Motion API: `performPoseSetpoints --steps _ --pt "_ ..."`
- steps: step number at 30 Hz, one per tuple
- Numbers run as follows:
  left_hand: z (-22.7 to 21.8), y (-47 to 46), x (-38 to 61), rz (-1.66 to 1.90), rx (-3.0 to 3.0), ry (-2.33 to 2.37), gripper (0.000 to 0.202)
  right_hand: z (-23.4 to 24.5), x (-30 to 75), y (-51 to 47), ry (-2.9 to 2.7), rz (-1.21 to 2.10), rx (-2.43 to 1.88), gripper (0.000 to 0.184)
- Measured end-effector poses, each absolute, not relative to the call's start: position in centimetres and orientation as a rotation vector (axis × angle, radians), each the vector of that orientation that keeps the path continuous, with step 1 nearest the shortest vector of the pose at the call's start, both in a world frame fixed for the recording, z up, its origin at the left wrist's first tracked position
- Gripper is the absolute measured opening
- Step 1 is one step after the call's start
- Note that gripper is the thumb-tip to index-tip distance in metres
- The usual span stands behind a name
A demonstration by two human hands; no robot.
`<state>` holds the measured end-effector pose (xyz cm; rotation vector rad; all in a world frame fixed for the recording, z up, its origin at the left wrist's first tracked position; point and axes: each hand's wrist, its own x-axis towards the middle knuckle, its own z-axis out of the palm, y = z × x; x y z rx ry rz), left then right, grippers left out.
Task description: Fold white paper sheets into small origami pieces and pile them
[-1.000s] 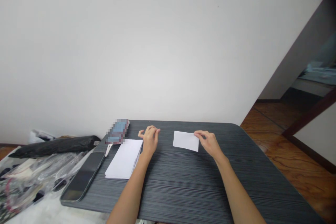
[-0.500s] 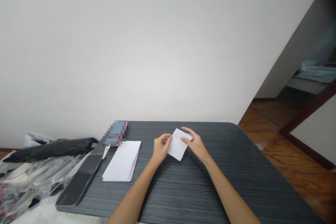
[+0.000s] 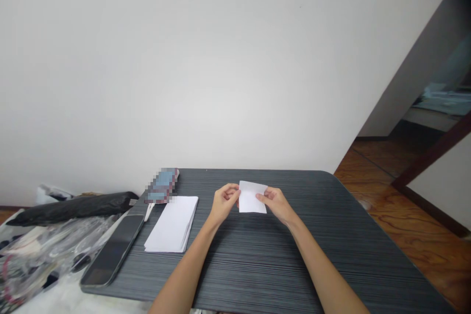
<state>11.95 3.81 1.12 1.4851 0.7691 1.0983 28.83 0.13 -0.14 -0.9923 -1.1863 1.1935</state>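
Note:
A small white piece of paper [image 3: 251,198], roughly square, is held up above the dark table [image 3: 294,250]. My left hand [image 3: 224,201] pinches its left edge between thumb and fingers. On the right edge, my right hand [image 3: 275,200] grips it with the thumb lying on the front face and the fingers behind, partly hidden. Left of my left hand, a stack of white paper sheets [image 3: 171,225] rests on the table.
A black smartphone [image 3: 114,250] lies along the table's left edge. Behind the paper stack is a blurred-out blue and red item [image 3: 162,186]. Plastic bags [image 3: 69,240] and a long black wrapped bundle [image 3: 73,208] lie left of the table. A white wall [image 3: 235,68] rises behind.
The small paper has turned from a tilted, diamond-like position to nearly level. My right hand's fingers, spread before, have closed around its right edge.

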Motion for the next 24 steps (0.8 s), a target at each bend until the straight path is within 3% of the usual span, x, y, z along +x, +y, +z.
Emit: performPoseSetpoints --steps 10,17,24 --pt "1.3 4.0 11.4 1.082 1.522 0.743 0.019 -0.1 29.2 0.1 -1.238 1.101 -1.004 0.014" --pt "1.5 3.2 12.4 0.911 1.298 0.626 0.042 -0.3 28.9 0.1 -1.072 1.134 -1.010 0.015" --pt "0.9 3.8 12.4 0.959 1.213 0.757 0.026 0.0 28.6 -0.2 -1.119 1.179 -0.984 0.014"
